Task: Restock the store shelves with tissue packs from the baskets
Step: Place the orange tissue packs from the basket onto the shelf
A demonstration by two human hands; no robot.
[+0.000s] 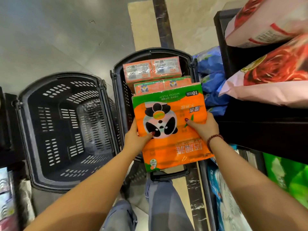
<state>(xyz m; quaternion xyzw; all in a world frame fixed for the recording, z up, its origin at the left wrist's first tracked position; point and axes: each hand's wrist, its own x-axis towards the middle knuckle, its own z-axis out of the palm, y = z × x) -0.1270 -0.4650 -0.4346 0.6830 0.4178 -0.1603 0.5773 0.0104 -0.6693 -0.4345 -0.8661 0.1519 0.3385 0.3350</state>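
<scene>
Both hands – left, right – closed on panda pack over basket near edge; slick wrap, could slip.

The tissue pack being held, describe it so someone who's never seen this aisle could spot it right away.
Two black baskets sit on the floor; the one beside the shelves still holds packs. Above that full basket, the left hand and right hand hold a large orange tissue pack. Unlike the smaller orange packs below, it has a big panda face and a green band.
</scene>
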